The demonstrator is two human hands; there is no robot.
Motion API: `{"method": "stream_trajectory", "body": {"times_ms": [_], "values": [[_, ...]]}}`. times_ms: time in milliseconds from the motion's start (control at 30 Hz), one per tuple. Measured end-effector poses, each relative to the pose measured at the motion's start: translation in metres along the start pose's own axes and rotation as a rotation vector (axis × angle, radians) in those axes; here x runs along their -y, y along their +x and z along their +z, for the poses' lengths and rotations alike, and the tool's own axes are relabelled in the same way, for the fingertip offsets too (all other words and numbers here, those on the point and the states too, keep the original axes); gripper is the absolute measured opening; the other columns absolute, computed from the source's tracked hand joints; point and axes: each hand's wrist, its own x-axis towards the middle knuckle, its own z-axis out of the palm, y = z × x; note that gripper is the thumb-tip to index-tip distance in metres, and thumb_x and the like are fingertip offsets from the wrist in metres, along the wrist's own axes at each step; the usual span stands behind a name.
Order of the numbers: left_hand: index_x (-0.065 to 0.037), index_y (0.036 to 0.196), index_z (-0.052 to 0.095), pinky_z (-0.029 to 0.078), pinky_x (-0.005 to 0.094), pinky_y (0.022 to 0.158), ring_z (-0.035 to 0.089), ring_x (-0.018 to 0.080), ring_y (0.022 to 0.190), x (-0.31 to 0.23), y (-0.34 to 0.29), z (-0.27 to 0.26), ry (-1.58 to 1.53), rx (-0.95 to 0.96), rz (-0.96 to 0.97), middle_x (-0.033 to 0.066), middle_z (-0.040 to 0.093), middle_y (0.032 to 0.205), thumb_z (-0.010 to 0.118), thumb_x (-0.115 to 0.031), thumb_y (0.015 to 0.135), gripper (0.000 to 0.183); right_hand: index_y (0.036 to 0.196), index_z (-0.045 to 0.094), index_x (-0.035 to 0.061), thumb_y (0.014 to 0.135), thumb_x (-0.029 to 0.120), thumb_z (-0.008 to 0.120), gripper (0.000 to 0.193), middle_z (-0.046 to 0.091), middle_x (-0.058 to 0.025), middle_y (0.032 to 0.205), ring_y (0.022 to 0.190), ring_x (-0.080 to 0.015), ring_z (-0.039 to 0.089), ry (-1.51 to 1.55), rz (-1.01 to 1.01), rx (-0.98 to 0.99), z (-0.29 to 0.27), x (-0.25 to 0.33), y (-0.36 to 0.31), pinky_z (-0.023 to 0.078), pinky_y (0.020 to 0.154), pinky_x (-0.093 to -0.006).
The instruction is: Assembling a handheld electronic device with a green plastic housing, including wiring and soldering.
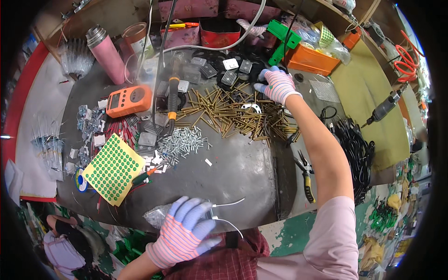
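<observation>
Both my hands wear striped gloves with bluish fingertips. At the near table edge, my left hand (pixel 182 231) lies palm down with its fingers stretched over a clear plastic-looking piece (pixel 157 216). Two white wires (pixel 231 204) stick out to the right from under its fingers; what they join is hidden. My right hand (pixel 278 86) reaches across to the far side, thumb and fingers apart, by several black rings and parts. Just below it lies a heap of long brass-coloured screws (pixel 219 109). Finned grey blocks (pixel 228 78) and a white square plate (pixel 230 64) lie to its left.
Short silver screws (pixel 182 144), an orange meter (pixel 128 101) and a sheet of green dots (pixel 113 169) lie left. A soldering iron (pixel 173 95) hangs upright over the table. Pliers (pixel 305 179), black cables (pixel 354 149) and a hanging screwdriver (pixel 382 109) are right.
</observation>
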Motion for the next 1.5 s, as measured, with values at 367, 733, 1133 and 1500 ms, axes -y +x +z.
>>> {"method": "stream_trajectory", "body": {"times_ms": [367, 733, 1133, 1500], "values": [[-0.011, 0.084, 0.064, 0.043, 0.0496, 0.099, 0.059, 0.0289, 0.104, -0.017, 0.024, 0.026, 0.426, 0.185, 0.068, 0.0088, 0.064, 0.101, 0.068, -0.028, 0.076, 0.019, 0.094, 0.072, 0.0106, 0.084, 0.024, 0.073, 0.018, 0.068, -0.0143, 0.091, 0.087, -0.0374, 0.064, 0.325, -0.150, -0.618, -0.011, 0.002, -0.125, 0.051, 0.078, -0.0433], [-0.011, 0.088, 0.067, 0.045, 0.0482, 0.095, 0.061, 0.0285, 0.090, -0.003, 0.028, 0.059, 0.032, -0.243, -0.009, 0.0076, 0.064, 0.092, 0.074, -0.014, 0.072, 0.018, 0.108, 0.066, -0.0002, 0.090, 0.007, 0.071, 0.020, 0.070, -0.0032, 0.084, 0.074, -0.0076, 0.064, 1.516, 0.328, -0.047, 0.007, 0.079, -0.313, 0.052, 0.067, -0.0228], [-0.014, 0.087, 0.065, 0.038, 0.0554, 0.105, 0.061, 0.0248, 0.089, -0.011, 0.020, 0.073, 0.221, -0.360, 0.013, 0.0033, 0.062, 0.094, 0.074, -0.018, 0.072, 0.017, 0.104, 0.068, 0.0009, 0.086, 0.008, 0.075, 0.021, 0.070, -0.0058, 0.084, 0.072, -0.0084, 0.063, 1.439, 0.530, -0.276, 0.024, 0.121, -0.348, 0.051, 0.066, -0.0251], [-0.011, 0.099, 0.057, 0.030, 0.0596, 0.110, 0.054, 0.0346, 0.113, -0.014, 0.014, 0.062, 0.233, -0.293, -0.120, 0.0129, 0.057, 0.120, 0.073, -0.020, 0.070, 0.034, 0.099, 0.066, 0.0024, 0.079, 0.004, 0.077, 0.023, 0.069, -0.0156, 0.089, 0.077, -0.0315, 0.069, 0.986, 0.044, -0.378, 0.025, 0.155, -0.347, 0.055, 0.068, -0.0365]]}}
